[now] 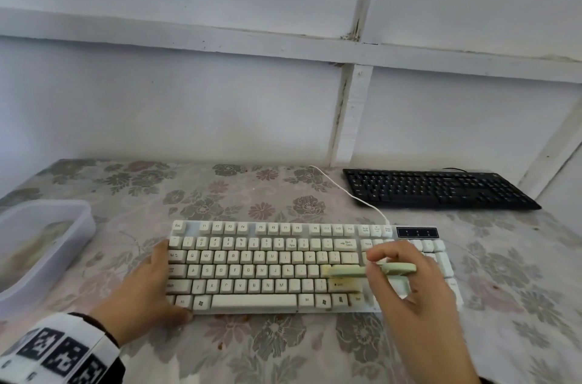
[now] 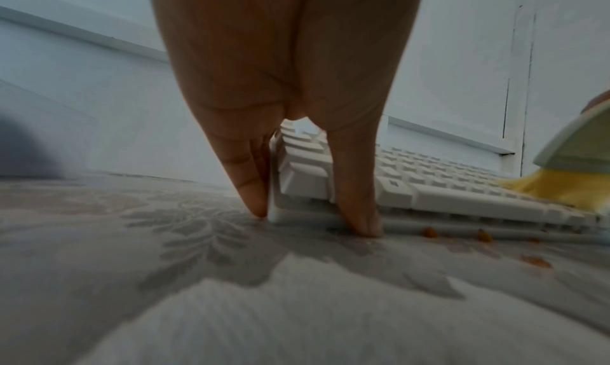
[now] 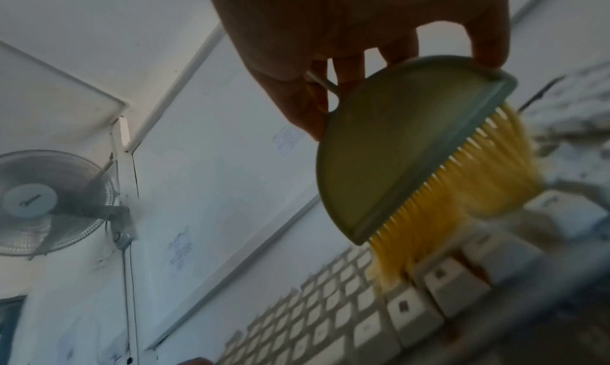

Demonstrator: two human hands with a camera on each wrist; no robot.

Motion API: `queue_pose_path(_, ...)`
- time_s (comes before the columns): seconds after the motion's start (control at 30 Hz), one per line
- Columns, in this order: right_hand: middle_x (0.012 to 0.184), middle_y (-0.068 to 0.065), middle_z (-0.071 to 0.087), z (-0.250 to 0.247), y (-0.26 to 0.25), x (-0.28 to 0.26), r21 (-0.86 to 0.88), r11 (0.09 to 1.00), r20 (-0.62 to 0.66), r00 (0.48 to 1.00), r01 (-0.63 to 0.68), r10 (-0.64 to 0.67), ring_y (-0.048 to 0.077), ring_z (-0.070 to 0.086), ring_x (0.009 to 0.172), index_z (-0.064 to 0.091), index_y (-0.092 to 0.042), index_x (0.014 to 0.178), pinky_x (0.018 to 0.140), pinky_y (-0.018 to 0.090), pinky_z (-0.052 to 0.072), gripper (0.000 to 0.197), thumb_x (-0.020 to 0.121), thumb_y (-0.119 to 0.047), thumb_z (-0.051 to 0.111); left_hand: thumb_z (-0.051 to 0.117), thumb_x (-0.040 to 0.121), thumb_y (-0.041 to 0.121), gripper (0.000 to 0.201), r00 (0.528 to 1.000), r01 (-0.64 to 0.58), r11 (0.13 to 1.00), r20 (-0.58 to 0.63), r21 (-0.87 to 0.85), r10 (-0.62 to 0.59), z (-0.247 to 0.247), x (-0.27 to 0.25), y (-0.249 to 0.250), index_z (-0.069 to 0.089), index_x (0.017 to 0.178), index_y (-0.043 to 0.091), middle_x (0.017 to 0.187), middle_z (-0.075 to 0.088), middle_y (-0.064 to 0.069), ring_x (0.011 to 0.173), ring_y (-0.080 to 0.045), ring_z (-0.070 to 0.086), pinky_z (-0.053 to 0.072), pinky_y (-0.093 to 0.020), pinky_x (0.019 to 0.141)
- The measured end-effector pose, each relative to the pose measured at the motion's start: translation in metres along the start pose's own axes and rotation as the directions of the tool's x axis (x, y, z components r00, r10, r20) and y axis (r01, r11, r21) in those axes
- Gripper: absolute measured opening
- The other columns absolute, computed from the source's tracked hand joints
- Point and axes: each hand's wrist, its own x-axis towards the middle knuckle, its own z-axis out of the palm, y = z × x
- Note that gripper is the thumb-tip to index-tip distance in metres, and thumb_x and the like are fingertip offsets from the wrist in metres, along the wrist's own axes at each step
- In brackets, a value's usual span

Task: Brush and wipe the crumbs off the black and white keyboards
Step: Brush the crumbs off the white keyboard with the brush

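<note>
Right grip (image 1: 406, 276) pinched on brush (image 1: 371, 270), bristles down on white keyboard (image 1: 267, 257) mid-table (image 1: 504, 305); left grip (image 1: 148, 286) straight-fingered, bracing its left end. Black keyboard (image 1: 437, 188) far right, untouched. Risk: crumbs (image 2: 429, 231) flicked between keys.

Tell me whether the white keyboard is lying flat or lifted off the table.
Flat. The white keyboard rests on the flowered tablecloth; the left hand steadies its left end.
</note>
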Motion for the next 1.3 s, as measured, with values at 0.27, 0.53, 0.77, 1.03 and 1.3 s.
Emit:
queue_pose_path(0.27,0.09,-0.004,0.064,-0.033,0.026,0.014,0.043,0.996,0.029,0.997,-0.077,0.076,0.004,0.056,0.078,0.06,-0.04,0.075,0.054,0.012,0.041,0.031,0.083,-0.01,0.064,0.084,0.055,0.024,0.106,1.0,0.0,1.0,0.005,-0.02,0.001,-0.001,-0.002,0.003,0.015,0.135,0.016,0.115,0.045,0.004,0.103,-0.012,0.047,0.04,-0.021,0.086)
queue_pose_path(0.53,0.079,-0.009,0.063,-0.032,0.018,0.017,0.216,0.976,-0.023,1.0,-0.013,0.018,0.002,0.053,0.064,0.061,-0.025,0.074,0.052,0.005,0.038,0.025,0.084,-0.002,0.063,0.074,0.031,0.043,0.12,0.999,-0.005,0.999,0.036,-0.045,0.006,-0.004,-0.002,0.003,0.02,0.133,0.015,0.116,0.048,0.002,0.101,-0.014,0.049,0.038,-0.022,0.077)
queue_pose_path(0.77,0.085,-0.011,0.062,-0.042,0.033,0.02,-0.042,0.999,-0.099,0.995,-0.02,0.016,0.009,0.055,0.069,0.058,-0.042,0.079,0.073,0.025,0.048,0.028,0.083,-0.014,0.063,0.085,0.043,0.029,0.114,1.0,0.008,1.0,0.022,-0.03,-0.007,-0.001,0.0,0.003,0.018,0.133,0.014,0.11,0.043,0.005,0.098,-0.013,0.047,0.035,-0.022,0.077)
queue_pose_path(1.03,0.077,-0.013,0.062,-0.038,0.035,0.02,0.097,0.995,-0.065,0.998,-0.02,0.027,0.011,0.053,0.065,0.058,-0.033,0.074,0.052,0.012,0.037,0.032,0.084,-0.004,0.062,0.087,0.051,0.022,0.111,1.0,0.015,0.999,0.016,-0.039,-0.015,0.001,0.004,-0.003,0.016,0.135,0.015,0.109,0.045,0.006,0.098,-0.012,0.048,0.037,-0.021,0.077)
queue_pose_path(1.3,0.082,-0.001,0.063,-0.058,0.045,0.03,0.094,0.994,-0.051,0.997,0.056,-0.052,0.018,0.056,0.078,0.061,-0.026,0.078,0.064,0.021,0.043,0.023,0.084,-0.003,0.062,0.089,0.048,0.017,0.109,0.999,0.031,0.998,-0.015,-0.048,-0.032,0.002,0.004,-0.001,0.022,0.134,0.011,0.107,0.043,0.005,0.095,-0.014,0.044,0.038,-0.027,0.079)
